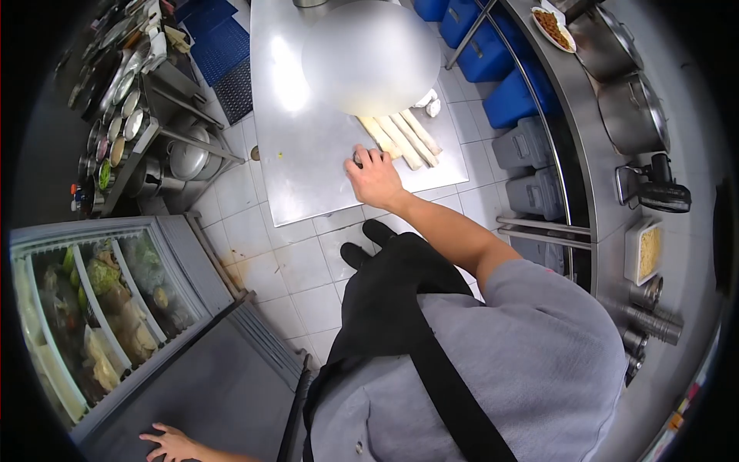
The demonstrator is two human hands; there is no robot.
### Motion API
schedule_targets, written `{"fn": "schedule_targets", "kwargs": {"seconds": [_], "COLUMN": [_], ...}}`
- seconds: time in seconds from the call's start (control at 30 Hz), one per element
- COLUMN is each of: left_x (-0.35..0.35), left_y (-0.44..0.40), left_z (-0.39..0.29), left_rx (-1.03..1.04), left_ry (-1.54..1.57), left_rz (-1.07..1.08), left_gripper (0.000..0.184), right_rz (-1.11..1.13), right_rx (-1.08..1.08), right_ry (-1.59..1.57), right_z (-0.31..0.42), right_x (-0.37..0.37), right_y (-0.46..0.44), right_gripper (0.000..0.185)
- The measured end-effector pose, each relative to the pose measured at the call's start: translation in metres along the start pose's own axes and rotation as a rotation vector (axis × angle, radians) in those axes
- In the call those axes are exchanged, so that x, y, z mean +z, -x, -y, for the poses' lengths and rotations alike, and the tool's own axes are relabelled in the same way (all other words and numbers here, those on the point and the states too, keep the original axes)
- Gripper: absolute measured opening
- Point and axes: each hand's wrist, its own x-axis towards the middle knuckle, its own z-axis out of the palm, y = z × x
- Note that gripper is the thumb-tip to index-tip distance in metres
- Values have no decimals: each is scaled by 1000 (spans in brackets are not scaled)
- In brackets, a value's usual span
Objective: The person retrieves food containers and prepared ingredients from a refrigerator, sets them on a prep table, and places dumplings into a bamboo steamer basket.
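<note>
My right hand rests on the steel table with its fingers curled. A small dark bit shows at the fingertips, too hidden to name. Just beyond lie several long pale sticks, side by side, like peeled roots or dough rolls; a blurred oval hides part of that area. Beside them is a small crumpled white thing. My left hand lies with fingers spread against the grey fridge door at lower left.
Through a glass panel, vegetables show in the fridge. Blue bins stand under the right counter, which holds large pots and a tray of yellowish food. At the left are a pot and small containers.
</note>
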Motion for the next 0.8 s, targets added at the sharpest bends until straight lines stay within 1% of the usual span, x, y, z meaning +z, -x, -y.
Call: {"fn": "schedule_targets", "kwargs": {"seconds": [0.03,0.07,0.1,0.13,0.17,0.2,0.23,0.27,0.3,0.33,0.37,0.4,0.43,0.47,0.5,0.53,0.57,0.6,0.63,0.67,0.7,0.77,0.8], "left_x": [-3,-5,-10,-35,-71,-94,-48,-7,-33,-104,-197,-267,-320,-389,-448,-513,-571,-624,-667,-703,-731,-768,-778], "left_y": [-1,-1,-1,-3,-3,-5,-22,-29,-4,27,67,103,141,180,220,249,275,296,316,333,346,368,375], "left_z": [-3,-3,-1,0,9,13,-9,-35,-61,-76,-82,-95,-120,-123,-134,-130,-128,-126,-128,-133,-139,-150,-152], "left_rx": [7,8,5,3,9,16,41,72,155,183,284,437,649,821,966,1170,1366,1557,1627,1695,1678,1460,1446], "left_ry": [4,33,61,63,185,312,880,1446,1522,1548,1643,1869,2044,2117,2244,2166,2184,2149,2091,2026,2010,1686,1668], "left_rz": [4,-59,-122,-116,-22,65,198,329,195,245,255,405,437,623,773,693,613,512,433,352,368,488,499], "left_gripper": [68,68,69,69,60,51,47,43,38,38,36,35,37,40,46,52,57,66,76,86,86,109,109], "right_rz": [12,15,80,139,132,111,94,92,-61,-214,-212,-85,61,74,-76,-231,-163,-89,-56,-48,-43,-15,-14], "right_rx": [-4,-3,8,14,2,35,75,76,171,267,265,505,747,739,749,755,782,814,818,922,1034,1077,1105], "right_ry": [-9,-2,-13,-25,-31,-113,-200,-211,-474,-733,-737,-1077,-1405,-1405,-1663,-1920,-2064,-2206,-2212,-2256,-2296,-2353,-2398], "right_z": [1,1,2,1,-3,-1,1,1,-1,-7,-17,-29,-46,-71,-101,-131,-164,-198,-228,-257,-281,-317,-332], "right_x": [0,0,1,-2,-6,-14,-20,-23,-26,-33,-56,-90,-109,-112,-116,-121,-131,-141,-145,-145,-143,-138,-133], "right_y": [0,1,2,-2,-4,-6,-8,-12,-17,-21,-27,-33,-34,-32,-31,-27,-19,-10,-1,6,13,26,31], "right_gripper": [26,26,28,31,31,28,25,25,21,18,18,16,15,15,17,19,23,28,28,31,33,32,31]}}
